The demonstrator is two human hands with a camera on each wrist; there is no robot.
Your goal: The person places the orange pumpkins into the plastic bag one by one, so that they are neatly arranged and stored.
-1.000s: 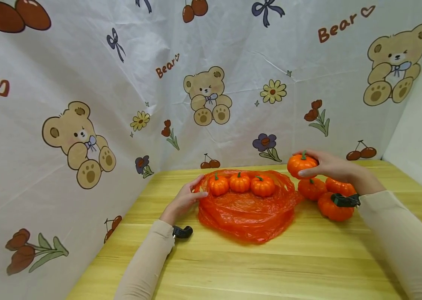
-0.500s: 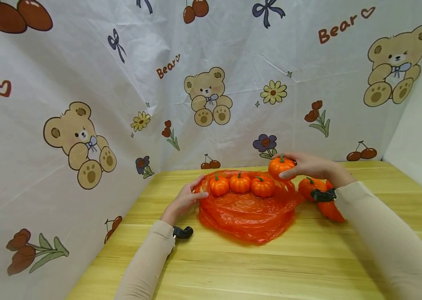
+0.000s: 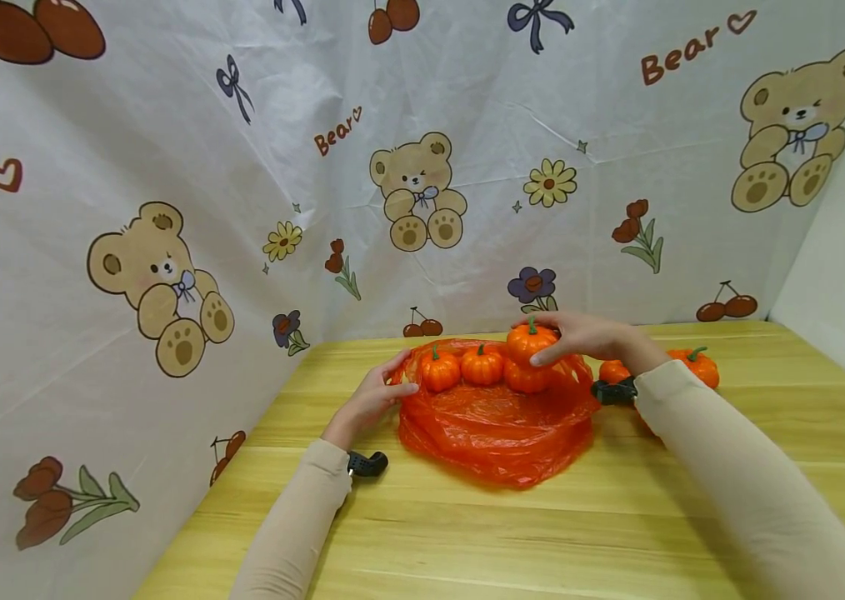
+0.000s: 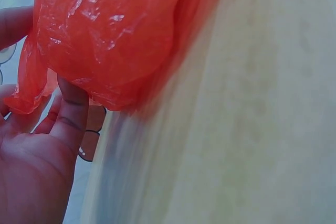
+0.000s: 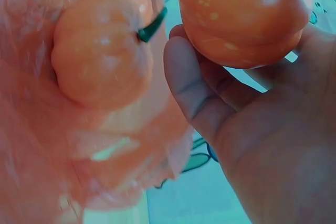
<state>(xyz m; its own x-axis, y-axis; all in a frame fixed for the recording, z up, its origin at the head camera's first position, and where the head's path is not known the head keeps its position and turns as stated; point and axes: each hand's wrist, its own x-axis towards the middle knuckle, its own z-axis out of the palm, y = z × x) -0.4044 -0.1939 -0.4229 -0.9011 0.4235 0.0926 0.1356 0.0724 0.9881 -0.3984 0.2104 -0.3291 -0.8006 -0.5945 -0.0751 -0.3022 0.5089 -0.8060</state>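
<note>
A red translucent plastic bag (image 3: 493,450) lies spread on the wooden table, its mouth facing up. Three small orange pumpkins with green stems, among them a left one (image 3: 440,372) and a middle one (image 3: 482,367), sit in a row in it. My right hand (image 3: 587,335) holds another pumpkin (image 3: 529,343) above the rightmost of them, partly covering it; the right wrist view shows the held pumpkin (image 5: 244,19) between thumb and fingers. At the bag's left edge, my left hand (image 3: 368,400) grips the rim, with film between thumb and fingers in the left wrist view.
Several more pumpkins, one of them (image 3: 698,367) at the far right, lie on the table (image 3: 467,542) right of the bag, partly hidden by my right wrist and sleeve. A white cloth (image 3: 257,167) printed with bears hangs behind and at the left.
My right hand has carried its pumpkin leftward, from above the loose pumpkins at the right to above the bag. The left hand has stayed at the bag's edge.
</note>
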